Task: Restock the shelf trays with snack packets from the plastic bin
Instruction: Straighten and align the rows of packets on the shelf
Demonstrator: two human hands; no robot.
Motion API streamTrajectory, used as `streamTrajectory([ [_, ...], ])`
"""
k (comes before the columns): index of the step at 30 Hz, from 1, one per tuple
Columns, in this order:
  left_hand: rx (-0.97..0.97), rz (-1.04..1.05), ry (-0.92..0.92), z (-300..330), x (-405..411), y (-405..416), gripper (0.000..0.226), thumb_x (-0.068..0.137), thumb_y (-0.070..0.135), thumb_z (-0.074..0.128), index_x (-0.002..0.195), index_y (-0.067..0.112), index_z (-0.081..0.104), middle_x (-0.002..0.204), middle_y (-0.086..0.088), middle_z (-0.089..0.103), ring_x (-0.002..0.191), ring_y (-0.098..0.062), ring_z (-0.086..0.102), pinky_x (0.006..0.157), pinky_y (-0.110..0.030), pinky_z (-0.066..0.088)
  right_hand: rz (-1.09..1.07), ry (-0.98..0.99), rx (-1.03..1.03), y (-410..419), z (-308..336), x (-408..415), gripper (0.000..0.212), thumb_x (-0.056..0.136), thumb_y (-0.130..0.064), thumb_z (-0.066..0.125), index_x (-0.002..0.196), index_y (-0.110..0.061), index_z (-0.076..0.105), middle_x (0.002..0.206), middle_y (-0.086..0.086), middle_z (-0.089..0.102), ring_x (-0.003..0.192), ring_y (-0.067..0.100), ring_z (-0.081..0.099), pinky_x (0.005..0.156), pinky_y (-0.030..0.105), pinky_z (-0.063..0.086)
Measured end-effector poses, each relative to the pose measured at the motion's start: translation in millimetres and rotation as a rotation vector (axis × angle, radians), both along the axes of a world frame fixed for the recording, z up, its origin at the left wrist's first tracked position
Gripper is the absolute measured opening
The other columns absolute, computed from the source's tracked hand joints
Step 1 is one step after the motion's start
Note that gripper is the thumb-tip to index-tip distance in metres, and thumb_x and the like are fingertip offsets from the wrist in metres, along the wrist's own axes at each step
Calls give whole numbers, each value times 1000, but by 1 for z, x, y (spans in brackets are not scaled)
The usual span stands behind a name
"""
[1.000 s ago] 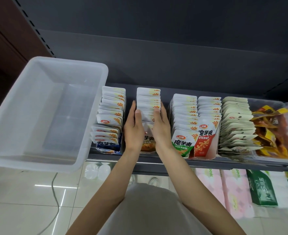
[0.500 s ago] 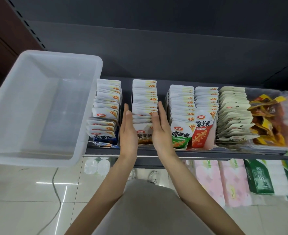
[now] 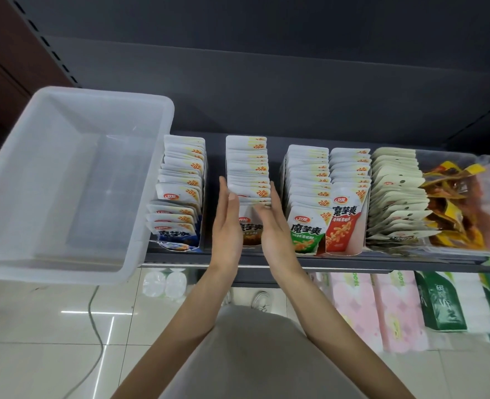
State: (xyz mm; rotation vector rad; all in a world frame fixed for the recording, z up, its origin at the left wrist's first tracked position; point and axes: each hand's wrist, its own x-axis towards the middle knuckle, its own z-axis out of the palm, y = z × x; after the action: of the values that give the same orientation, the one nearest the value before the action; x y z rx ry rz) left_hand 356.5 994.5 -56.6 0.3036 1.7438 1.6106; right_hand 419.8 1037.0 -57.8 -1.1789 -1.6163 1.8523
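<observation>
Left hand (image 3: 227,226) and right hand (image 3: 272,226) flank the mid-frame row of white foil snack packets (image 3: 248,174), fingers straight, gripping nothing — press evenly inward, squaring them. The translucent plastic bin (image 3: 140,254) sits left, seemingly emptied.

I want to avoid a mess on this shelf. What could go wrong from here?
1. The plastic bin juts past the shelf edge; a bump could tip it off.
2. The left hand and right hand flank the brown packet row with straight fingers; squeezing may buckle packets.
</observation>
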Motion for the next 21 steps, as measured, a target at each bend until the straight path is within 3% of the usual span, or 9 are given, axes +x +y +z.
streamTrajectory([
  [4,-13,52,0,7,-3,4,49,100,36,35,147,36,19,117,35,35,114,11,34,98,-15,27,1,-24,78,7,7,-3,53,102,-23,37,150,-25,15,125,-34,34,101,-37,33,82,-10,26],
  [5,-8,57,1,9,-6,6,49,100,36,36,147,36,21,120,33,36,115,10,35,97,-13,29,12,-31,107,9,9,-5,53,102,-23,36,151,-24,13,131,-34,31,106,-35,30,87,-9,26],
  [9,27,25,-38,9,-13,11,47,101,30,35,146,34,22,102,42,45,87,30,47,73,4,36,76,-27,161,12,15,-14,57,103,-21,35,152,-24,6,157,-12,17,141,-1,18,116,20,19],
  [12,74,11,-57,10,-13,9,48,102,28,34,148,34,22,104,41,46,99,20,47,87,-8,38,94,-38,170,12,15,-14,58,103,-19,36,152,-25,5,157,-12,15,138,-7,16,109,7,17],
  [14,105,38,-67,10,-13,5,46,101,30,35,146,34,27,122,34,47,107,15,47,96,-15,40,106,-72,232,13,15,-12,59,102,-17,38,151,-24,8,156,-13,14,130,-16,13,98,-6,15],
  [16,103,95,-47,6,-12,-2,40,98,40,39,138,42,36,140,20,43,124,4,43,109,-30,35,123,-133,369,13,15,-6,58,100,-14,43,150,-24,16,158,-11,7,127,-22,5,93,-10,12],
  [18,100,133,-18,3,-12,-13,33,94,44,41,126,48,43,143,15,43,132,-3,39,113,-40,30,173,-215,622,12,17,4,52,96,-12,51,143,-25,34,158,-7,6,125,-29,-1,92,-10,15],
  [19,102,140,-10,3,-11,-17,31,94,42,41,124,47,45,142,13,44,132,-4,39,114,-40,29,201,-263,782,13,16,9,46,94,-13,55,137,-24,44,158,-5,10,129,-25,2,98,-4,19],
  [21,116,137,-6,5,-9,-25,29,93,38,41,121,44,49,139,11,48,130,-4,42,113,-39,30,282,-371,1029,17,13,19,36,92,-20,60,127,-21,54,157,2,18,142,2,11,111,21,27],
])
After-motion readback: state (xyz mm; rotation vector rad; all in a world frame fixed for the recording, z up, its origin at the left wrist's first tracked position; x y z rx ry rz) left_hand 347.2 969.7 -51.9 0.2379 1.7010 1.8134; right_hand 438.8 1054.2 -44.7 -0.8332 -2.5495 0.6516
